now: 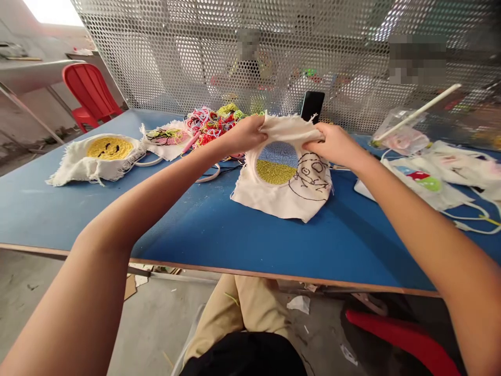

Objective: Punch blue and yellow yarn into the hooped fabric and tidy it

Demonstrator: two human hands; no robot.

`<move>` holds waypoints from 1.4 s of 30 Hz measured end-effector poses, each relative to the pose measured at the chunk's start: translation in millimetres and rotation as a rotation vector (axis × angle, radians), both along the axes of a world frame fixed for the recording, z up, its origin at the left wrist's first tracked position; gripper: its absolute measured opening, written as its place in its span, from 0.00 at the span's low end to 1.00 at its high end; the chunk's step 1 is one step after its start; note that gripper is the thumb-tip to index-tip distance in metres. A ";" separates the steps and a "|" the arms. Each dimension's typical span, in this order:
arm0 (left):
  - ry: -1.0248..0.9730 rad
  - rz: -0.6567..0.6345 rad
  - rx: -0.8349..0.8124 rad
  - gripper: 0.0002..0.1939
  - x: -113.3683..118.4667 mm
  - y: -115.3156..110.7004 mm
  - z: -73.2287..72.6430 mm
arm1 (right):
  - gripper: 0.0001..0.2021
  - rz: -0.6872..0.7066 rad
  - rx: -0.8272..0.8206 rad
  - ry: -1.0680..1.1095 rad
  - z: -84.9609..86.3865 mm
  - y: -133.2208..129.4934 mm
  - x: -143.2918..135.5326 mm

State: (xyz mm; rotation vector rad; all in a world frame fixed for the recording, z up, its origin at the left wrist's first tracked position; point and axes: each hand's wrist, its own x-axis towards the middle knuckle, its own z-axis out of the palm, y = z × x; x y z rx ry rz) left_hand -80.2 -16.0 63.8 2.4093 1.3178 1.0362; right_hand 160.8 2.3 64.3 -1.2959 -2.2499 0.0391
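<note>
Between my two hands hangs a white embroidery cloth point(270, 201), its frayed upper edge raised and its lower part over the blue table. It bears a round patch point(277, 163), looped blue above and yellow-green below, with a raised white rim around it. A black line drawing point(311, 177) is on its right part. My left hand point(252, 133) is closed on the upper left edge. My right hand point(331, 143) pinches the upper right, thumb and fingers on the fabric. Behind the cloth lies a heap of coloured yarn point(213, 125), partly hidden by my left forearm.
On the blue table point(195, 224), a cloth with a yellow face point(109, 148) lies left, beside a pink-patterned cloth point(168, 138). A dark phone point(313, 106) leans near the perforated metal screen point(176, 57). Right are a plastic bag point(403, 133), a pale stick point(422, 110) and more embroidered cloths point(426, 177).
</note>
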 end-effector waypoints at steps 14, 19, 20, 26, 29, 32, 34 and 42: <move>0.402 0.030 0.381 0.09 -5.0 -34.9 -10.3 | 0.01 0.266 -0.131 0.142 1.8 -24.7 6.8; 0.597 -0.029 0.498 0.12 -6.8 -58.6 -15.8 | 0.04 0.309 0.050 -0.072 -2.6 -52.1 9.0; 0.632 -0.049 0.514 0.12 -7.3 -61.5 -18.1 | 0.03 0.322 0.056 -0.108 -6.6 -56.6 9.0; 0.665 -0.063 0.533 0.13 -13.6 -65.7 -30.8 | 0.01 0.357 0.215 -0.259 -37.4 -76.0 2.7; 0.677 -0.054 0.494 0.13 -15.3 -68.6 -32.3 | 0.05 0.396 0.316 -0.260 -46.8 -81.0 -1.8; 0.614 -0.058 0.472 0.15 -14.7 -73.3 -32.0 | 0.07 0.482 0.331 -0.289 -52.3 -85.7 -5.4; 0.545 -0.095 0.482 0.17 -14.5 -75.7 -30.7 | 0.07 0.534 0.287 -0.282 -53.3 -89.1 -7.0; 0.205 -0.220 0.260 0.17 -14.4 -77.9 -11.7 | 0.05 0.612 0.099 -0.139 -34.2 -99.6 -10.8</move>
